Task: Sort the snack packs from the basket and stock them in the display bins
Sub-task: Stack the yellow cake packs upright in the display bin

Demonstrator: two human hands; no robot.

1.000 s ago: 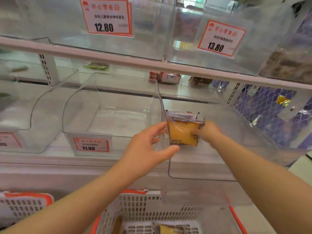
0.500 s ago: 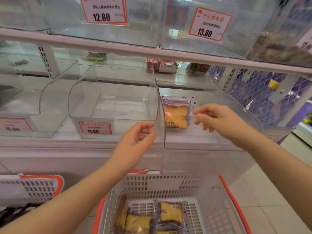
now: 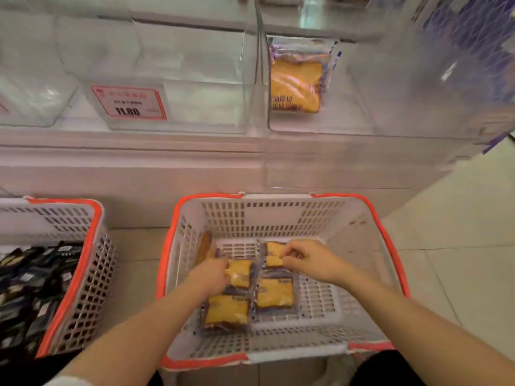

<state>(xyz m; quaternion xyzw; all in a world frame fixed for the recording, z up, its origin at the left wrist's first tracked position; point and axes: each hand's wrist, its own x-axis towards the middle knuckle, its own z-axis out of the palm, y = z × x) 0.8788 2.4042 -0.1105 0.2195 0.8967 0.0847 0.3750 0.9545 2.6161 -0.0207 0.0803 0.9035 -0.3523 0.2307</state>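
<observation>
Head view: my left hand (image 3: 210,275) gripped pack (image 3: 239,277) in basket (image 3: 278,215); right hand (image 3: 308,260) pinched second pack (image 3: 272,256). One pack (image 3: 296,84) stood in bin (image 3: 390,118).

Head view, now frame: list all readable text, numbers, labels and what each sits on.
"11.80": on the red-bordered price tag on the front of the clear display bin.
Smaller lines above that price on the same tag: too blurred to read.
Print along the lower edge of the snack pack in the neighbouring bin: blurred, unreadable.
Print on the packs in the basket: unreadable.
</observation>
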